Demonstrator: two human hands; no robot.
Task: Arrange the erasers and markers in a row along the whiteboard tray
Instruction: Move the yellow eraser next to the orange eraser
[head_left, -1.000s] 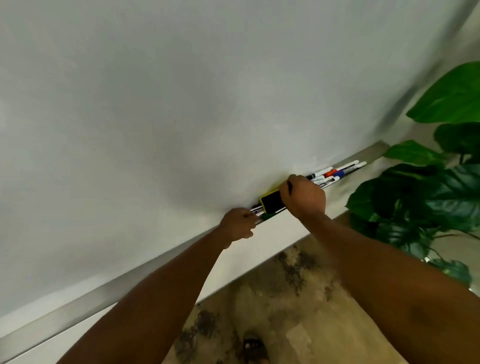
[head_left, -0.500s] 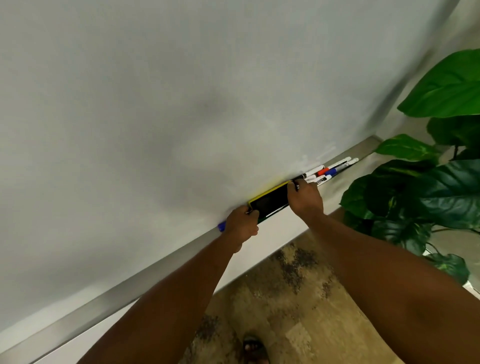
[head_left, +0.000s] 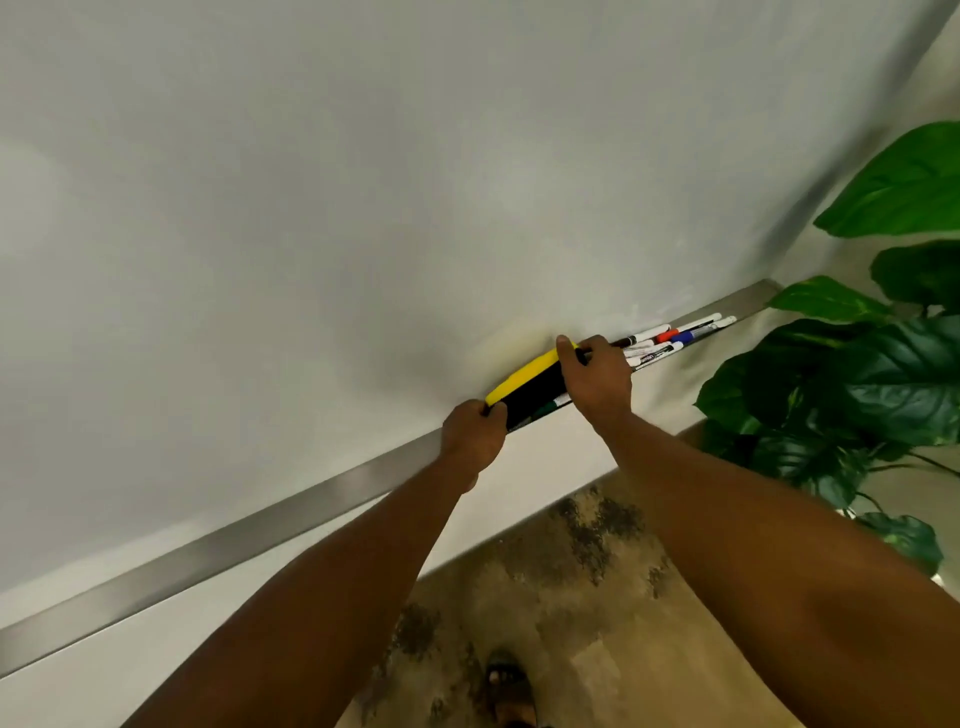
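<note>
Arms: both forearms bare to the frame's lower edge, no sleeve in view.
Left hand (head_left: 474, 434): no glove; no ring, watch or band visible.
Right hand (head_left: 597, 376): no glove; wrist uncovered, no strap or bracelet visible.
Footwear: dark open-toed sandal (head_left: 508, 688) on one foot at the bottom edge, toes showing past the strap.
</note>
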